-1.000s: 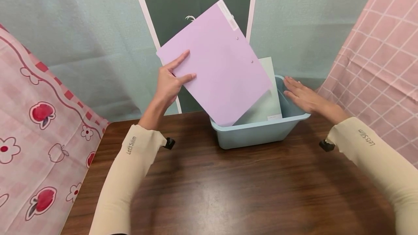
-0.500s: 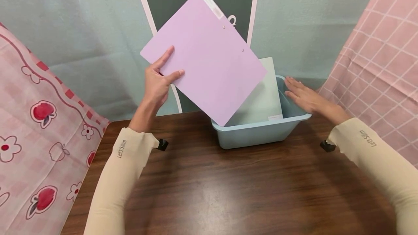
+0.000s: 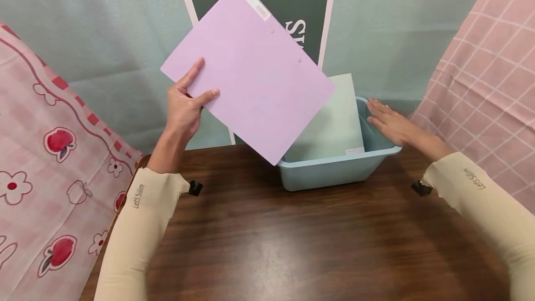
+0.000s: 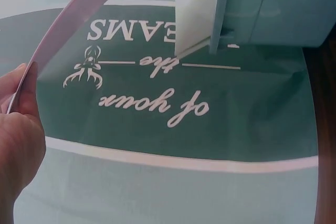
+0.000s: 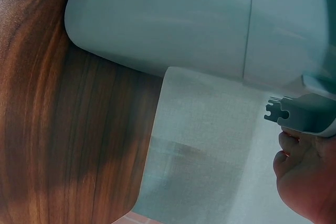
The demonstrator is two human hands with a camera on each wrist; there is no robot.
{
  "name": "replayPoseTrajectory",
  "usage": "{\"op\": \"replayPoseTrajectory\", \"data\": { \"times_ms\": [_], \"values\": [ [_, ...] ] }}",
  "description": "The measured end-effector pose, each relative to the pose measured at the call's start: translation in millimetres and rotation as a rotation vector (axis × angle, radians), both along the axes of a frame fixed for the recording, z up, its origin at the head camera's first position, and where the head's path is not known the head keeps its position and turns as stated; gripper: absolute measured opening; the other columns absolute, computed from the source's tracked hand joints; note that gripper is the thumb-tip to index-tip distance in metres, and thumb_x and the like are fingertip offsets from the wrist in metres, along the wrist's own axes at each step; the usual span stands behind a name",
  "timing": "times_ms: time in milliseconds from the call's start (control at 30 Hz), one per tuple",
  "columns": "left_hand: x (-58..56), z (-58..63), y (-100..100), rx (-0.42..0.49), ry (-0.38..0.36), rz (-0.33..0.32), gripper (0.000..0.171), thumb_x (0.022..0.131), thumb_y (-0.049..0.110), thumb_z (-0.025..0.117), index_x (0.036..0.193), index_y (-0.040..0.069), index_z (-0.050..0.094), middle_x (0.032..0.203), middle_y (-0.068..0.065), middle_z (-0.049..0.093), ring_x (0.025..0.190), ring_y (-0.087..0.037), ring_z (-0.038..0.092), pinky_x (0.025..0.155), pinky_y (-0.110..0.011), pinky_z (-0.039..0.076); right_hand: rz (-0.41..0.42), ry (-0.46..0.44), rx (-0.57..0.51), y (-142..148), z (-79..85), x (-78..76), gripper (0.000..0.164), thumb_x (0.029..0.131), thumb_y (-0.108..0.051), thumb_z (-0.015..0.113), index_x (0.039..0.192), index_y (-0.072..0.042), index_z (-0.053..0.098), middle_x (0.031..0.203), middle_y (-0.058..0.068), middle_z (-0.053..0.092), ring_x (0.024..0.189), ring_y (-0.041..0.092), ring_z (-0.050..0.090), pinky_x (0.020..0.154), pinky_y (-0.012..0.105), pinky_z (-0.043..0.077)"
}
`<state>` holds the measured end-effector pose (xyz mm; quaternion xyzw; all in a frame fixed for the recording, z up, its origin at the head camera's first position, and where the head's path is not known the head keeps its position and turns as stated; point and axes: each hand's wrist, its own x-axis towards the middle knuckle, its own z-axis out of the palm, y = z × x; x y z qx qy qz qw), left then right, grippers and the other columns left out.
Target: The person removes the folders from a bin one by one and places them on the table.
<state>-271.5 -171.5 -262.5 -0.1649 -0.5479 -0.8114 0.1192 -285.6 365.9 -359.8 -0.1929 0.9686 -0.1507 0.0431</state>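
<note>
My left hand (image 3: 184,106) grips a purple file folder (image 3: 248,73) by its lower left edge, thumb and a finger lying on the near face. The folder is tilted, with a white label strip along its top and two rivets down one side. Its lower corner hangs by the left rim of a blue-grey plastic bin (image 3: 330,174). A pale green folder (image 3: 336,122) leans inside that bin. My right hand (image 3: 393,125) rests at the bin's right rim with straight fingers. In the left wrist view the purple folder (image 4: 58,35) shows nearly edge-on.
The bin stands at the back of a dark wood table (image 3: 267,226). Behind it hangs a green cloth (image 3: 384,31) with white lettering on a darker band. Pink patterned cloth (image 3: 54,175) borders the left side, and pink checked cloth (image 3: 485,73) the right.
My left hand has moved left with the purple folder, drawing it off the bin. More of the pale green folder shows. The right hand has kept its place at the rim.
</note>
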Motion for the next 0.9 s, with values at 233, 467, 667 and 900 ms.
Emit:
{"op": "replayPoseTrajectory", "data": {
  "times_ms": [233,467,667,900],
  "values": [
    [6.0,3.7,-15.3,0.018,-0.036,-0.007,0.077,0.081,-0.031,0.069,0.150,0.004,0.059,0.163,-0.005,0.049,0.141,-0.026,0.048,0.094,-0.026,0.060,-0.002,0.005,-0.008,0.8,0.5,1.5,0.070,0.117,-0.038,0.025,0.165,0.008,0.004,0.174,0.029,-0.001,0.162,0.046,-0.001,0.131,0.059,0.002],
    [9.0,3.1,-33.6,-0.020,-0.035,-0.006,0.078,0.082,-0.029,0.070,0.150,0.006,0.059,0.165,-0.004,0.046,0.146,-0.028,0.045,0.095,-0.027,0.059,0.001,0.012,-0.011,1.6,0.3,1.5,0.069,0.117,-0.037,0.025,0.165,0.008,0.005,0.174,0.029,-0.001,0.161,0.046,0.000,0.130,0.060,0.003],
    [14.3,4.0,-49.0,-0.012,-0.055,-0.018,0.078,0.082,-0.031,0.068,0.151,0.005,0.058,0.167,-0.005,0.041,0.148,-0.027,0.042,0.095,-0.027,0.059,-0.004,0.013,-0.002,-0.2,-0.1,2.3,0.071,0.117,-0.039,0.025,0.165,0.008,0.005,0.174,0.029,0.000,0.161,0.047,0.000,0.131,0.059,0.002],
    [19.9,6.1,-67.5,-0.040,-0.069,-0.029,0.077,0.083,-0.029,0.070,0.150,0.005,0.059,0.168,-0.008,0.040,0.147,-0.027,0.041,0.093,-0.026,0.059,-0.005,0.014,-0.008,-0.2,0.2,4.2,0.071,0.117,-0.039,0.025,0.165,0.009,0.005,0.174,0.029,0.000,0.161,0.047,0.000,0.130,0.060,0.003]
  ]
}}
